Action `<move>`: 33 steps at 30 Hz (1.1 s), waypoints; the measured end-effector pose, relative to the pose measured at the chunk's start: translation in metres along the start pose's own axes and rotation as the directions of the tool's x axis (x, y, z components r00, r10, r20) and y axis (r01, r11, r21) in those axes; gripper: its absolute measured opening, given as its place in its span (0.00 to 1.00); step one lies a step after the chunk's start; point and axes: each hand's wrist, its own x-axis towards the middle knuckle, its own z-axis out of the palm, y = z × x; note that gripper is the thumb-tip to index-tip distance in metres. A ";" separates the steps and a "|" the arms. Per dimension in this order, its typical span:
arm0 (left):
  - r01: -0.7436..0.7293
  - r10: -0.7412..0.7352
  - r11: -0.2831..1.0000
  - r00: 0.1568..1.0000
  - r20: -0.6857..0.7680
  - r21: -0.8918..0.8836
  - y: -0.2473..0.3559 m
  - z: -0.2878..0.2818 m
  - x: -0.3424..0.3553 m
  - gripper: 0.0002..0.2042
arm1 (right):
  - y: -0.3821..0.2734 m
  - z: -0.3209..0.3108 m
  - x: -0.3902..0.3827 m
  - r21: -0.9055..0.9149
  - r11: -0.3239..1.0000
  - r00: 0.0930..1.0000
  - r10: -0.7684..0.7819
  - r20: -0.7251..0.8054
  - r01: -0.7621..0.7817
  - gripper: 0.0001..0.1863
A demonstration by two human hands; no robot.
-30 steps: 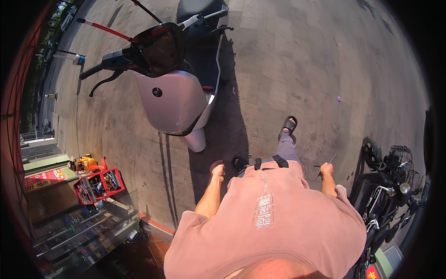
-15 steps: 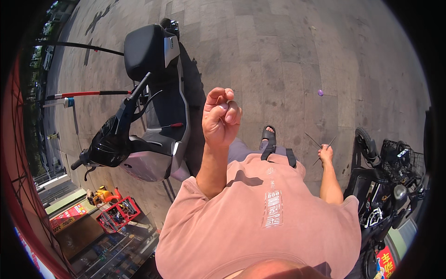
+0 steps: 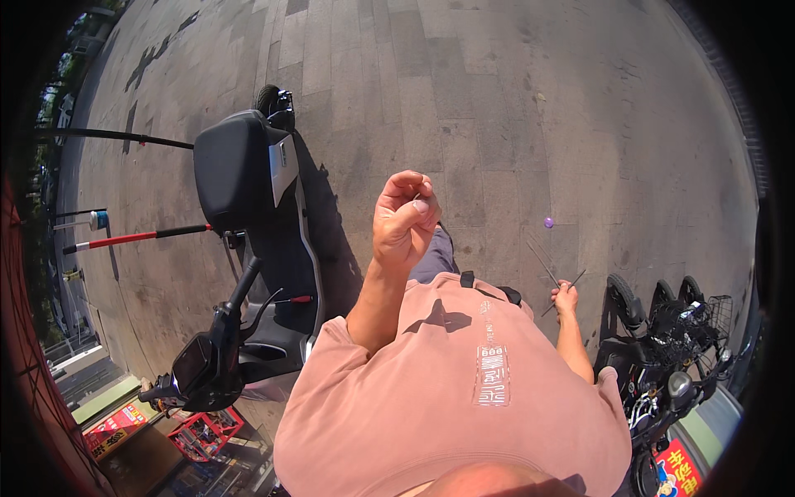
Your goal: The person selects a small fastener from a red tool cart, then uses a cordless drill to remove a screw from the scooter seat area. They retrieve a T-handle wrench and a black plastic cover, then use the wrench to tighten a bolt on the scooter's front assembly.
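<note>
My left hand (image 3: 404, 222) is raised in front of my chest, fingers curled and thumb pressed against them. Whatever it may pinch is too small to make out. Lower down on the right, my right hand (image 3: 565, 298) is closed around thin metal rods (image 3: 542, 259) that cross at the fingers; their exact kind cannot be told. To the left of my raised hand stands an electric scooter (image 3: 281, 240) with a black seat. A red-handled screwdriver (image 3: 301, 299) lies on its footboard. Neither hand touches the scooter.
A red tool crate (image 3: 196, 437) stands at the lower left, below the handlebar (image 3: 244, 286). Red-and-black poles (image 3: 157, 235) reach toward the scooter. Parked bikes (image 3: 654, 356) stand close on my right. A purple ball-like thing (image 3: 548, 223) lies on the paving (image 3: 464, 91).
My view has shifted, so the scooter and crate sit lower and further left in it. My left hand has turned slightly, staying curled. My right hand keeps the rods, their angle a little changed.
</note>
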 end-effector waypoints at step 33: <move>0.660 0.046 0.749 0.021 -0.999 0.048 0.054 -0.274 0.288 0.10 | -0.752 0.373 0.333 -0.275 0.908 0.810 -0.106 0.577 0.315 0.17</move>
